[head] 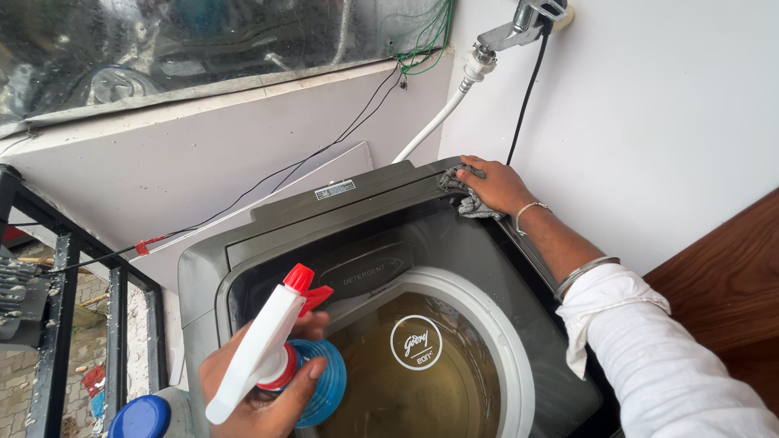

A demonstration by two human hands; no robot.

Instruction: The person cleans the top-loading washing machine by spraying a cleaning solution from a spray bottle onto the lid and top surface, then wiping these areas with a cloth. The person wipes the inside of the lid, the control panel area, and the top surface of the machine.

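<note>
At about 7 o'clock, nearest the camera, the left hand is wrapped around a blue spray bottle, fingers curled about its neck under the white trigger head with its red nozzle. A blue cap sits just beside it at 8 o'clock. Beneath lies the top-loading washing machine with its dark glass lid. Farther off, at 1 o'clock, the right hand presses flat on a grey cloth at the machine's rear corner. Beyond, a white hose climbs the wall to a tap.
</note>
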